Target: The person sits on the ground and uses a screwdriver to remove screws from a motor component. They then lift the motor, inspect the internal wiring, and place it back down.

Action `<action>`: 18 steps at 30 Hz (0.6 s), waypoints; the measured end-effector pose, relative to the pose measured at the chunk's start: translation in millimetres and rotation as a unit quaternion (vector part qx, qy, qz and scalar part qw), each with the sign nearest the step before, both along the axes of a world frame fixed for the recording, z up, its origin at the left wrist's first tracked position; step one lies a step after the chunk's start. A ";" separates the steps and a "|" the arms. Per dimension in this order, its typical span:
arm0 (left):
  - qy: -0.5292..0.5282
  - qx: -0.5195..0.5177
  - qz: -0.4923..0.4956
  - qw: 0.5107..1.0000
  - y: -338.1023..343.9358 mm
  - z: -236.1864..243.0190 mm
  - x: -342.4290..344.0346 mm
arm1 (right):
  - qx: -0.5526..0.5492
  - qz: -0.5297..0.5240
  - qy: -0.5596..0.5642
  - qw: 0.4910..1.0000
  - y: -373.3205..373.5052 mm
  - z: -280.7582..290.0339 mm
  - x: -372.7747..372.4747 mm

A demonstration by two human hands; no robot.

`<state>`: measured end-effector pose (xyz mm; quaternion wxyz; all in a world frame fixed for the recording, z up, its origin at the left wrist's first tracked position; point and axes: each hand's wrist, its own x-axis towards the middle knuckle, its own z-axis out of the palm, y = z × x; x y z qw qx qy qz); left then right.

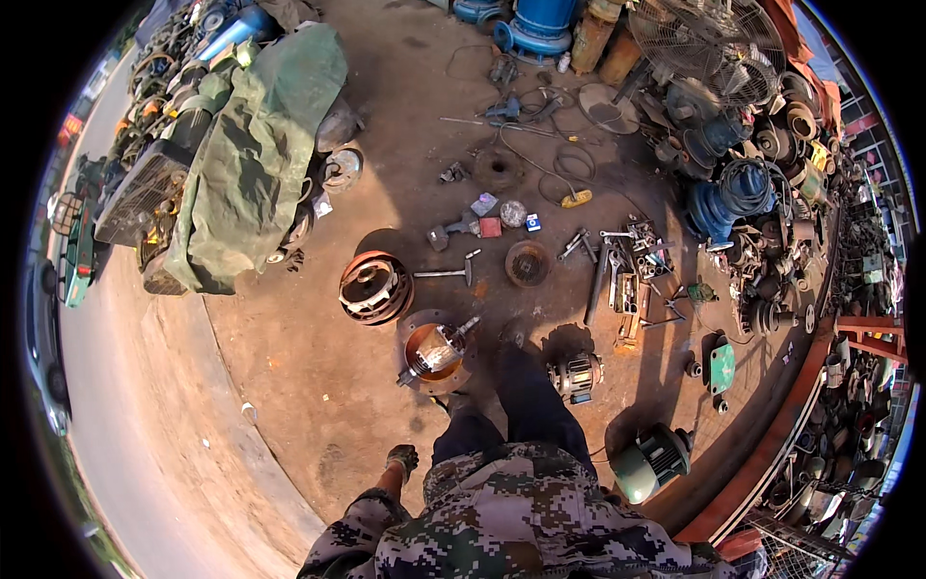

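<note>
My left hand point(403, 458), in a dark glove, hangs low beside my left leg and touches no tool or part. Its fingers are too small and shadowed to make out. My right hand is out of sight, hidden by my camouflage jacket. Just ahead of my feet, a motor rotor point(440, 349) with a shaft lies tilted across a round metal housing point(413, 340) with an orange inside. Beyond it sits a rusty ring-shaped casing point(355, 299) next to a hammer point(449, 273). By my right foot lies a small electric motor point(578, 375).
Wrenches and other hand tools point(632, 270) lie in a group to the right. A green motor point(646, 465) stands near my right side. Power tools and cables point(526, 106) spread farther ahead. A green tarp point(246, 183) covers parts at the left, and scrap heaps line the right.
</note>
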<state>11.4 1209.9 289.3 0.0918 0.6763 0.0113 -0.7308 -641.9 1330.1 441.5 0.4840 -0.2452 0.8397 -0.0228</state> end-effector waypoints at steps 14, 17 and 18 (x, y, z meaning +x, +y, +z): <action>-0.258 -0.054 -0.356 0.897 -185.6 35.1 34.5 | -0.077 -0.170 -0.256 0.948 -537.9 20.9 1.4; -0.350 -0.104 -0.558 0.745 -193.5 41.1 15.2 | -0.083 -0.128 -0.244 0.958 -635.3 40.3 7.4; -0.348 -0.093 -0.402 0.842 -192.9 42.5 2.1 | -0.076 -0.118 -0.226 0.964 -661.3 42.9 7.2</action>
